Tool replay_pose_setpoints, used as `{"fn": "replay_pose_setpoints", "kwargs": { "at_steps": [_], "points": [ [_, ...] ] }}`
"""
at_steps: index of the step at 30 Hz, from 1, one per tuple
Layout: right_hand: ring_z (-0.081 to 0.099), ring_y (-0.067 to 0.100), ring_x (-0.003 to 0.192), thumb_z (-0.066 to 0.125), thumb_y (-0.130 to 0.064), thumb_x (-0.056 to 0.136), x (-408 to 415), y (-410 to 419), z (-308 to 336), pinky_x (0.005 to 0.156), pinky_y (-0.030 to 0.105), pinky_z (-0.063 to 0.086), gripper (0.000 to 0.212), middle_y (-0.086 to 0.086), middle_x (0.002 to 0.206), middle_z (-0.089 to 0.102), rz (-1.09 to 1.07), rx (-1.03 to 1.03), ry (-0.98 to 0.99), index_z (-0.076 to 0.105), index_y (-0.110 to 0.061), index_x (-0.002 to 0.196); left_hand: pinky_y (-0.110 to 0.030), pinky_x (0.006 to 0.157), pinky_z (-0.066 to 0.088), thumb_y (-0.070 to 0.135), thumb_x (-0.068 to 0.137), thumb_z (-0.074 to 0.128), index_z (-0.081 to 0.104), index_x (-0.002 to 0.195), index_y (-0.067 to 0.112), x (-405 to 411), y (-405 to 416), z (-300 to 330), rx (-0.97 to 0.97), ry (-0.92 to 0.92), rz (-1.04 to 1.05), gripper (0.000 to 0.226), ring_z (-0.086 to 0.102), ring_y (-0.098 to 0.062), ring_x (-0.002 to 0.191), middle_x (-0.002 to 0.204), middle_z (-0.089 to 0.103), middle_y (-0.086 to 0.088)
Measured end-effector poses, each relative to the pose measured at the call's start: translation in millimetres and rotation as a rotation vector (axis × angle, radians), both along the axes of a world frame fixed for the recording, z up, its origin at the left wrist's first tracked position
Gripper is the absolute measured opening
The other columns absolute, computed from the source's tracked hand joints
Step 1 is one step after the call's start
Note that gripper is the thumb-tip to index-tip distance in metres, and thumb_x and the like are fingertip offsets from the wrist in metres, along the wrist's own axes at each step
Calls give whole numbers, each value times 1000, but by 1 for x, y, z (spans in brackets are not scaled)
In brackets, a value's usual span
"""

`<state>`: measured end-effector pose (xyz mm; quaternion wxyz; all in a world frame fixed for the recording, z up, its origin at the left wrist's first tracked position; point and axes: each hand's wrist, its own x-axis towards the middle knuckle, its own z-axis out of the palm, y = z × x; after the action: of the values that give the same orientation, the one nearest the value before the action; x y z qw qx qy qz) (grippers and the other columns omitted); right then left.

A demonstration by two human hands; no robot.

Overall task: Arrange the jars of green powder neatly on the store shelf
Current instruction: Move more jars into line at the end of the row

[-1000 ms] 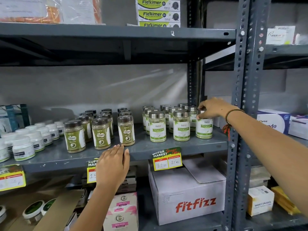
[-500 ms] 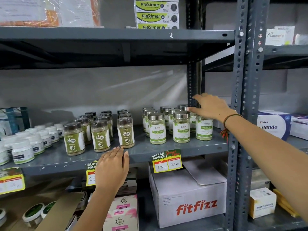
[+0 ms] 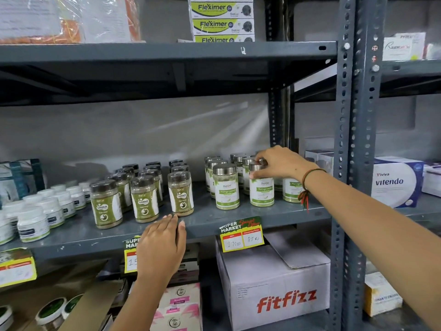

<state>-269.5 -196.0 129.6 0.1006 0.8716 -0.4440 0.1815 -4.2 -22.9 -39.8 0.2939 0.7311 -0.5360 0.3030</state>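
A grey metal shelf point(image 3: 238, 223) crosses the view from 9 o'clock to 3 o'clock, with a perforated upright post point(image 3: 346, 163) at about 3 o'clock. Under the shelf, at 5 o'clock, stands a white carton point(image 3: 274, 283) with the red word "fitfizz". At 3 o'clock, behind the post, there is a white and blue box point(image 3: 396, 182) marked "vitendo".

On the shelf, at the centre, stand the jars of green powder point(image 3: 226, 187) with silver lids and white-green labels, in three rows that go from front to back. At 9 o'clock from them is a group of dark-lid jars point(image 3: 143, 199) with olive labels, and more to 9 o'clock a group of small white tubs point(image 3: 33, 223).

The right hand point(image 3: 279, 163) reaches in from 4 o'clock. Its fingers and thumb are curled around the silver lid of the front jar point(image 3: 261, 189) in the middle row and grip it; this jar stands upright on the shelf.

The left hand point(image 3: 162, 244) is at 6 o'clock, open and flat, holding nothing, with the fingertips point(image 3: 170, 217) on the front edge of the shelf, just beside one dark-lid jar.

A yellow price tag point(image 3: 242, 235) hangs on the shelf edge at 5 o'clock.
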Motion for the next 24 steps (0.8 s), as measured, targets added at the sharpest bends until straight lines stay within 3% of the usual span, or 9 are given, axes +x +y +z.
{"fn": "replay_pose_setpoints", "kwargs": {
  "at_steps": [9,12,15,19,24],
  "points": [
    [64,25,107,60,-77,71,-1,-3,0,91,44,54,82,4,123,66,-3,39,-13,58,-22,132,-39,92,47,38,94,40,72,106,9,-3,2,2,-17,-4,8,45,66,-24,101,107,72,-9],
    [61,30,115,45,-86,72,5,3,0,93,44,52,93,7,126,64,-8,-81,-22,51,-22,138,-40,92,47,39,95,38,72,106,9,-3,1,2,-16,-4,5,47,66,-25,102,107,71,-9],
    [55,32,125,38,-81,82,22,19,1,99,48,49,89,12,137,58,71,-230,-129,46,-19,145,-38,91,47,37,94,40,72,106,8,-4,2,2,-29,-1,5,45,66,-24,101,107,72,-9],
    [48,24,134,46,-70,88,68,44,2,106,45,44,75,6,147,51,277,-187,-252,45,-22,146,-37,92,46,38,94,39,72,108,9,-5,2,3,-25,4,14,45,65,-23,103,108,71,-7],
    [48,25,133,61,-52,90,125,62,-5,108,43,42,66,6,147,50,419,-64,-149,44,-22,147,-36,94,45,39,95,37,71,109,11,-3,1,3,-12,2,20,46,64,-21,105,110,71,-6]
  ]
}}
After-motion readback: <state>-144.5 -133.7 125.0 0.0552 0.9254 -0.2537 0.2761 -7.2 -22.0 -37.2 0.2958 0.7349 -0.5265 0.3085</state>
